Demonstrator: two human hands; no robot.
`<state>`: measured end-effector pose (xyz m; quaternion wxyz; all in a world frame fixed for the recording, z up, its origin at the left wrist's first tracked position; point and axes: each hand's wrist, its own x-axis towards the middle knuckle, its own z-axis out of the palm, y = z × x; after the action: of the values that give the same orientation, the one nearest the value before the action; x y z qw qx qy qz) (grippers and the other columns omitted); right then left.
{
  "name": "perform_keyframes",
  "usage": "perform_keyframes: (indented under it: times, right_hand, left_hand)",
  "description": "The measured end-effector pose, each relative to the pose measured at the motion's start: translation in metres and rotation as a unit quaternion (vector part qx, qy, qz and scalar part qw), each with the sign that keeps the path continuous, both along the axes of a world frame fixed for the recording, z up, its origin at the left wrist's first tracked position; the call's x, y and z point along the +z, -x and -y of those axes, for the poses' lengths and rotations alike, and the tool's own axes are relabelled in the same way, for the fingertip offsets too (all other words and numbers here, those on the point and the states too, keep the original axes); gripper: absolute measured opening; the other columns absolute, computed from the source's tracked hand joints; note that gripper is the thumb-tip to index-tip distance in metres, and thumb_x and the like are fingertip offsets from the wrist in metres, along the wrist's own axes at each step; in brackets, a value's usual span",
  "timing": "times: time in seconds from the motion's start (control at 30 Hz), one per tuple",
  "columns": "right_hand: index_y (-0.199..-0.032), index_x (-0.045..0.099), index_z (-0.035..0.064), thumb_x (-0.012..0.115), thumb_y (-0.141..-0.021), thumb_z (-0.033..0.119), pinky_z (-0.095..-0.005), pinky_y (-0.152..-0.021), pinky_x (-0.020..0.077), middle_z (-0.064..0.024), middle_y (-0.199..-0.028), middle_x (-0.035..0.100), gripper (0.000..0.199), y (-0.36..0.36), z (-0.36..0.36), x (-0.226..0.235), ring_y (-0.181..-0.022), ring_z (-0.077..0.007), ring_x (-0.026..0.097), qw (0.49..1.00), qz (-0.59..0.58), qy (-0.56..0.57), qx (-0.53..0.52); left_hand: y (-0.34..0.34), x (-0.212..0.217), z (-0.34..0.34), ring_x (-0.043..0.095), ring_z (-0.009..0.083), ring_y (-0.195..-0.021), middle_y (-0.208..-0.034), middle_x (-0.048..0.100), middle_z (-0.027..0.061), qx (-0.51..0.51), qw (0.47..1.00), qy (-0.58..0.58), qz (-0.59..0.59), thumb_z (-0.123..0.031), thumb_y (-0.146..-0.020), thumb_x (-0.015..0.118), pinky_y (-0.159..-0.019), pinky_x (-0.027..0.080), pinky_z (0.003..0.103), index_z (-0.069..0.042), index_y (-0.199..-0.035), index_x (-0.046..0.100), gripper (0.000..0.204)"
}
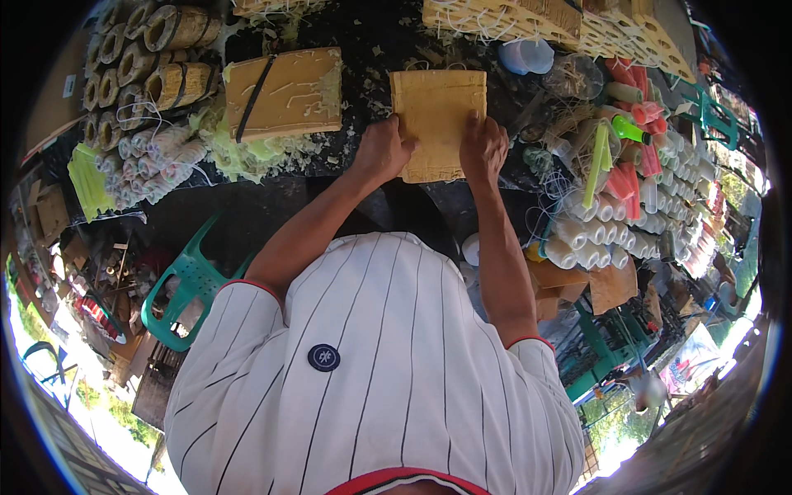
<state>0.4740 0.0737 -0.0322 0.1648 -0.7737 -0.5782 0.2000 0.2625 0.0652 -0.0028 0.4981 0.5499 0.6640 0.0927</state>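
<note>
We have both hands clamped on one tan block (440,124), the left hand (383,150) gripping its left edge and the right hand (483,147) its right edge, so the hands stand apart with the block between them. It sits at the near side of the dark table (363,49), its broad face toward us; whether it rests there or is lifted, we cannot tell. Loops of what looks like white string show at its far edge, beyond our fingers. Just left of the left hand lies a wider, strapped block (301,82), with a dark band (255,99) around it and pale drips over its face. Near it, toward us, is a heap of pale green scraps (247,144), and further left are thick hollow cylinders (177,29). Beyond the right hand stand a bluish cup (526,56) and, further off, perforated blocks (511,18); well to its right are stacked white tubes (594,231). As to progress, we judge the held block to be already formed, with flat faces and fairly straight sides, and its visible face looks cleaner than that of the strapped block. No band shows on it. The strapped block looks less finished to us, since its drips have not been cleared. How much is left inside either block we cannot tell.
</note>
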Motion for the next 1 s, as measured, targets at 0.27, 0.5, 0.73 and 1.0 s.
perform_keyframes:
  times: [0.27,0.5,0.73,1.0]
  right_hand:
    - [-0.084,0.069,-0.0020,0.059,-0.103,0.038,-0.0559,-0.081,0.0506,-0.0251,-0.086,0.068,0.045,0.001,-0.004,-0.001,-0.088,-0.0452,0.065,0.997,0.059,0.023,0.053]
    - [-0.098,0.067,-0.0053,0.062,-0.102,0.045,-0.0554,-0.085,0.0527,-0.0273,-0.093,0.069,0.051,0.009,-0.003,0.004,-0.091,-0.0466,0.067,0.995,0.034,0.091,0.013]
    - [-0.106,0.064,-0.0042,0.068,-0.099,0.054,-0.0422,-0.081,0.0544,-0.0216,-0.096,0.071,0.059,0.005,-0.003,0.057,-0.090,-0.0308,0.071,0.971,-0.114,0.211,0.002]
    - [-0.119,0.060,-0.0035,0.078,-0.095,0.043,-0.0352,-0.080,0.0550,-0.0129,-0.100,0.071,0.055,0.007,0.049,0.055,-0.092,-0.0171,0.067,0.927,-0.371,0.042,0.035]
  left_hand:
    - [0.006,-0.022,0.007,0.072,0.0455,-0.097,-0.099,0.074,0.0278,0.001,0.998,-0.056,-0.017,-0.022,-0.088,0.081,-0.085,0.056,0.050,0.005,-0.112,0.068,0.038]
    - [0.010,-0.009,0.001,0.074,0.0410,-0.100,-0.107,0.074,0.0261,0.037,0.999,0.023,0.003,-0.022,-0.087,0.081,-0.086,0.058,0.048,0.005,-0.110,0.068,0.039]
    - [0.029,-0.019,0.006,0.074,0.0274,-0.096,-0.102,0.074,0.0205,0.075,0.991,0.011,0.107,-0.020,-0.087,0.083,-0.085,0.056,0.042,0.007,-0.123,0.066,0.048]
    - [0.026,-0.002,0.030,0.072,0.0163,-0.100,-0.112,0.077,0.0111,0.222,0.856,0.018,0.466,-0.016,-0.078,0.091,-0.090,0.058,0.035,0.004,-0.124,0.068,0.055]
